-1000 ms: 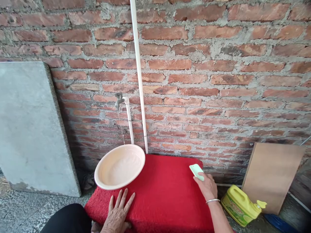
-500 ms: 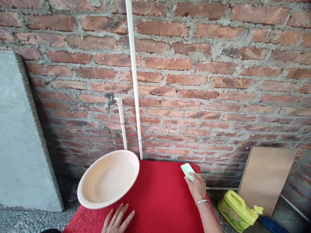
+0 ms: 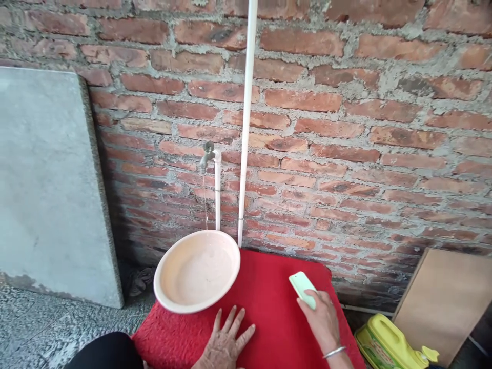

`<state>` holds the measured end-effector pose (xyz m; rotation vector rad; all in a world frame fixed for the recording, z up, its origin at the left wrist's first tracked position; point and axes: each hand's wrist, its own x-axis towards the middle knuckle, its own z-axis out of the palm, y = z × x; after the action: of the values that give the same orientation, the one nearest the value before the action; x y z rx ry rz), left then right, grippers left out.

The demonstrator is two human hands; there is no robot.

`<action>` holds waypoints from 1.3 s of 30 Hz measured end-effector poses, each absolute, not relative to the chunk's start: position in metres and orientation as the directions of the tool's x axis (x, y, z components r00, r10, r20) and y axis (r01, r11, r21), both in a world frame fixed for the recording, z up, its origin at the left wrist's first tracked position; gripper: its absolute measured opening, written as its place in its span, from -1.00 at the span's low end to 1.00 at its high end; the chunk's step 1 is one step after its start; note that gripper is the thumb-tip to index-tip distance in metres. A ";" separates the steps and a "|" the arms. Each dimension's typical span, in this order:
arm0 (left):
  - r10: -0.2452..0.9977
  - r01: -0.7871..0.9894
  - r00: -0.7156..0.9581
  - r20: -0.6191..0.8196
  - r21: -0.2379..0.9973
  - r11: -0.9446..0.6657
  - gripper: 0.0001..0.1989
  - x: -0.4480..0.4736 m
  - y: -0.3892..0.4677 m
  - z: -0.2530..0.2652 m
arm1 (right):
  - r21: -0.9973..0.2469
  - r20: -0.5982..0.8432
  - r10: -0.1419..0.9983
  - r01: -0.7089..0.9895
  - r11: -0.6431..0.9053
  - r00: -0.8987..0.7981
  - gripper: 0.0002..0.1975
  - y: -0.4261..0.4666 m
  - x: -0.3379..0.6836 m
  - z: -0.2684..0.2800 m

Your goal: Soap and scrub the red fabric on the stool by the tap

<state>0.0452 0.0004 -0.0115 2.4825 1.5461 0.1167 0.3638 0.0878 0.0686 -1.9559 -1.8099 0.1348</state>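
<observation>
My right hand (image 3: 323,318), with a silver bangle at the wrist, grips a pale green scrub brush (image 3: 302,287) against a red cloth (image 3: 277,312). The brush has a small hole at its far end, and its underside is hidden. My left hand (image 3: 225,343) lies flat on the cloth with fingers spread, just in front of a basin. That cream plastic basin (image 3: 198,271) holds water and sits tilted at the cloth's far left. A thin stream from the grey tap (image 3: 207,156) runs down behind or into its far rim; I cannot tell which.
A white pipe (image 3: 246,123) climbs the brick wall (image 3: 319,123) behind the cloth. At left leans a grey slab (image 3: 49,184). On the right are a yellow jug (image 3: 388,341) and a brown board (image 3: 446,302). My dark-clothed knee (image 3: 105,351) shows at lower left.
The view has swung left, so everything sits further right. My right hand has drawn the brush back from the cloth's far edge. More of my left hand shows, still flat.
</observation>
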 end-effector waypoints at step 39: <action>0.891 0.891 0.422 -0.168 0.258 -0.374 0.05 0.064 -0.022 0.017 | -0.292 0.252 0.885 0.902 -0.317 0.392 -0.57 0.015 0.357 0.081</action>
<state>0.0643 -0.0218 0.0166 2.3732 1.5392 -0.0015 0.3572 0.0152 0.0813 -2.2726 -1.5432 -0.0636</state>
